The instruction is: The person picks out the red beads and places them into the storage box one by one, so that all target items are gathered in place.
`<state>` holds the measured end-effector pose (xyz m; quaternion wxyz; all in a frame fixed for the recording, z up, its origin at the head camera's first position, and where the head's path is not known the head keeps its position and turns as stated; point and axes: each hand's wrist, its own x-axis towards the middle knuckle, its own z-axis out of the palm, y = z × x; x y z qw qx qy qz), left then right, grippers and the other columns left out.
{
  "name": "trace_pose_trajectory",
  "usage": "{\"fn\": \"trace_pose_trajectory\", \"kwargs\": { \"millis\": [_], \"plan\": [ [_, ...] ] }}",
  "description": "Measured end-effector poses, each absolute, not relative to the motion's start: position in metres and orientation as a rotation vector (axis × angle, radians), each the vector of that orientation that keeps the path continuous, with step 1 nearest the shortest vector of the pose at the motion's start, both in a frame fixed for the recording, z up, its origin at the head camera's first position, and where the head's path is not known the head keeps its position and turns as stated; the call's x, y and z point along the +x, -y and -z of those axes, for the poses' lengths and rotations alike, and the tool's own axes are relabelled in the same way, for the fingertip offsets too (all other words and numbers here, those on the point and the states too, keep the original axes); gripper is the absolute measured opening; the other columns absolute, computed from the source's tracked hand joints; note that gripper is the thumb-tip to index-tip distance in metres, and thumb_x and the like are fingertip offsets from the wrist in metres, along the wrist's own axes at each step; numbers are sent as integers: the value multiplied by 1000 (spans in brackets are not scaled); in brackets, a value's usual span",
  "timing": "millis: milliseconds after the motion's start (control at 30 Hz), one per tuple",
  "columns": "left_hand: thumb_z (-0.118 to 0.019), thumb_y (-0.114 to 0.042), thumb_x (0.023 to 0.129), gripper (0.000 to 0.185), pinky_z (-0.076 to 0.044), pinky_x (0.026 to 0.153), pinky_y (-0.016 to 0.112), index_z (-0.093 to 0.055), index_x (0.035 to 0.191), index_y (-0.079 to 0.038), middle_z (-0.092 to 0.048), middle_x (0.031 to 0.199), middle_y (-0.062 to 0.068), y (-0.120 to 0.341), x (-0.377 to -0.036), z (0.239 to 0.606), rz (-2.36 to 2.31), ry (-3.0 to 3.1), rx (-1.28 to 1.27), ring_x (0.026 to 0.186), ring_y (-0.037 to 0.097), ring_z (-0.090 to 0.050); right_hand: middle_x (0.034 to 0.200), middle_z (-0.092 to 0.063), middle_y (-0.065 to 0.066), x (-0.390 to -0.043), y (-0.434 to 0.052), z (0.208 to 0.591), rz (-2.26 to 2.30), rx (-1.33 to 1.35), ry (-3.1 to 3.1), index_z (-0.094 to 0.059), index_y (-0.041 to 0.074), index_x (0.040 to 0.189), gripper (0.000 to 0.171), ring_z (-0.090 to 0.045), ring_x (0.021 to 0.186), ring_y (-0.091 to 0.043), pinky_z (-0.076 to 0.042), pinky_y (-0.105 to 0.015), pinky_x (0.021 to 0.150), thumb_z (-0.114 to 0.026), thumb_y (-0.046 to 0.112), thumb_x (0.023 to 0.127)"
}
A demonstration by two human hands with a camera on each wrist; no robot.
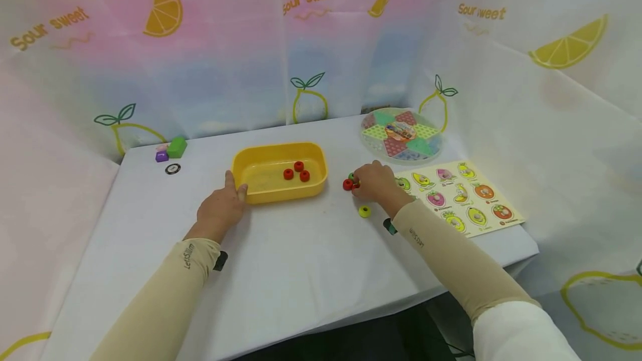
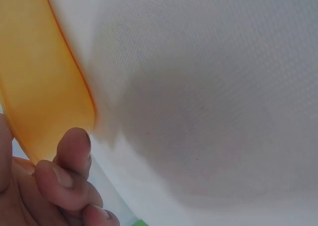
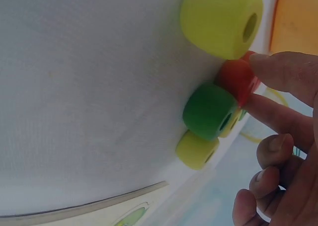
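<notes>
A yellow tray [image 1: 251, 198] holds a few red beads [image 1: 304, 176] toward its right side. At the tray's left front corner, my left hand [image 1: 219, 210] grips the wall, its fingers partly curled in the left wrist view. My right hand [image 1: 377, 184] is over a small cluster of beads right of the tray. Its thumb and index finger pinch a red bead [image 3: 235, 80]. Beside that bead lie a green bead [image 3: 209, 110] and a yellow bead [image 3: 197, 150]. Nearer the wrist sits another yellow-green bead [image 1: 364, 211].
A fruit picture board [image 1: 468, 199] lies right of the right hand, partly under that forearm. Behind it is a round, colourful game box [image 1: 401, 135]. At the back left are green [image 1: 177, 147] and purple [image 1: 161, 156] blocks and a black ring-shaped disc [image 1: 173, 169].
</notes>
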<state>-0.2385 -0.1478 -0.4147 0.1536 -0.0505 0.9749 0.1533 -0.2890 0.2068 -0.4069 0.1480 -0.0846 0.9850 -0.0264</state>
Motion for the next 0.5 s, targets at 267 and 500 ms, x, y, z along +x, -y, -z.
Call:
{"fn": "trace_pose_trajectory", "kwargs": {
  "millis": [267, 500],
  "plan": [
    [-15, -46, 114, 76, -53, 90, 58, 12, 163, 4, -60, 130, 41, 151, -239, 418, -443, -2817, -124, 104, 45, -65, 100, -67, -2, -292, -205, 412, 37, -239, -2826, -73, 17, 102, 21, -50, 104, -27, -44, -41, 88, -76, 36, 95],
    [-15, -47, 114, 75, -53, 91, 58, 14, 164, 2, -59, 132, 41, 150, -240, 419, -429, -2802, -153, 104, 44, -65, 102, -67, -3, -293, -204, 403, 33, -279, -2867, -74, 16, 106, 23, -50, 102, -27, -45, -41, 87, -75, 36, 95]
  ]
}}
